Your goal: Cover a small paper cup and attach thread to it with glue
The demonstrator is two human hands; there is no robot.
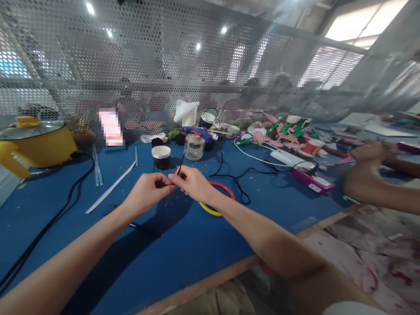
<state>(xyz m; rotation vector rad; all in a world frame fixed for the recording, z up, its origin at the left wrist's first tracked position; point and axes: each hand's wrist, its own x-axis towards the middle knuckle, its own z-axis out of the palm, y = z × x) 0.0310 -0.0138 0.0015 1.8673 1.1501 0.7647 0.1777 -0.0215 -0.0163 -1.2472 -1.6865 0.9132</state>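
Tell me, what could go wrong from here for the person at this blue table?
The thin dark strand is pinched in the right hand, so it might slip free if that grip loosens. The black-and-white cup stands just beyond the left hand, so a careless reach could tip it. The black cable lies loose in bends beyond the right forearm, which could perhaps snag it.

Right hand [194, 181] pinching black strand [181, 160], left hand [149, 192] alongside, blue table [183, 258]
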